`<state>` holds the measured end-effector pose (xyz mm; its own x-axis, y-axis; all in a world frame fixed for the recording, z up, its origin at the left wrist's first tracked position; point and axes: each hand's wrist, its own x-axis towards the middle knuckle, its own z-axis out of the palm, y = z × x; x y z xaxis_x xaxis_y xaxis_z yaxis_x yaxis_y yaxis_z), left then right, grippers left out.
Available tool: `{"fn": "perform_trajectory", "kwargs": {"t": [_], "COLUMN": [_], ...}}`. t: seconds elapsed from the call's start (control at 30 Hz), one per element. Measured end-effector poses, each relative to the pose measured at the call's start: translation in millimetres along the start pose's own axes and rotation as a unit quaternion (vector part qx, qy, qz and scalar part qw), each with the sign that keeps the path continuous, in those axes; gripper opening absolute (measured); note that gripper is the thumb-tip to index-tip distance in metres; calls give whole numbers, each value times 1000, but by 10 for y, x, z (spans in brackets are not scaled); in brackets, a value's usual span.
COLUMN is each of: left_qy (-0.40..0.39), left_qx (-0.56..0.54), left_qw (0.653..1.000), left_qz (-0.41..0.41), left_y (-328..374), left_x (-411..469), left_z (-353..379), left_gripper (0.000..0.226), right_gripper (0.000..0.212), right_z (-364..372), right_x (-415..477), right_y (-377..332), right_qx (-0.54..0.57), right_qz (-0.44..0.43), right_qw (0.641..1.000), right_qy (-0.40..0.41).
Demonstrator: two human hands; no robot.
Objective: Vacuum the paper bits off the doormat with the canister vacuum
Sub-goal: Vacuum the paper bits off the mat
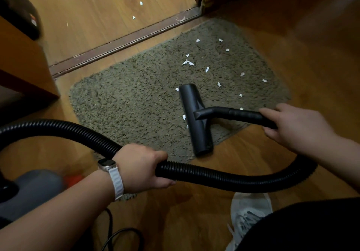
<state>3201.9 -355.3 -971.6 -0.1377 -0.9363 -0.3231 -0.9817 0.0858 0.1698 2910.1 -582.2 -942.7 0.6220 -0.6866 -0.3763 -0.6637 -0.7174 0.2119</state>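
A shaggy grey-green doormat [136, 102] lies on the wooden floor. Several white paper bits [188, 62] are scattered over its right half. The black floor nozzle [195, 118] rests on the mat near its front edge, with a few bits just to its left. My right hand [294, 126] grips the black wand [241, 114] behind the nozzle. My left hand [144, 168] grips the ribbed black hose [224, 177], which loops from the wand round to the grey canister [33, 190] at the lower left.
A door threshold strip [124, 43] runs behind the mat, with a few paper bits [134, 17] on the floor beyond it. A wooden cabinet [21, 59] stands at the left. A power cord [120, 233] and a white shoe [247, 215] are near the bottom.
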Motion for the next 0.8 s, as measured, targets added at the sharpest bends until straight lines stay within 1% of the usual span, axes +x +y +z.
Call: {"fn": "perform_trajectory", "kwargs": {"t": [0.1,0.3,0.4,0.47,0.5,0.53,0.6,0.67,0.73,0.8], "left_qy": [-5,-11,-12,-12,-11,-16,-34,-53,-65,-67], "left_qx": [-6,-5,5,8,9,11,13,19,26,32], "left_qw": [1000,1000,1000,1000,1000,1000,999,998,998,997], "left_qz": [1,-11,-6,-5,-3,-2,1,1,0,2], "left_y": [-22,-7,-24,-25,-24,-27,-39,-56,-66,-65], "left_x": [-3,8,18,17,14,9,-5,-15,-11,-4], "left_z": [22,20,23,45,55,60,75,105,114,123], "left_gripper": [65,71,69,69,68,68,69,73,74,75], "right_gripper": [44,42,43,46,47,47,41,33,28,23], "right_z": [4,70,242,349,394,422,422,391,339,324], "right_x": [81,212,227,227,218,207,185,213,277,346], "right_y": [-126,-203,-229,-202,-193,-197,-225,-226,-190,-124], "right_qx": [6,8,30,48,63,81,128,189,273,381], "right_qz": [-17,-62,-92,-97,-93,-72,-7,39,61,74], "right_qw": [1000,995,990,986,985,988,991,980,950,898], "right_qy": [11,72,103,130,129,112,29,-54,-138,-206]}}
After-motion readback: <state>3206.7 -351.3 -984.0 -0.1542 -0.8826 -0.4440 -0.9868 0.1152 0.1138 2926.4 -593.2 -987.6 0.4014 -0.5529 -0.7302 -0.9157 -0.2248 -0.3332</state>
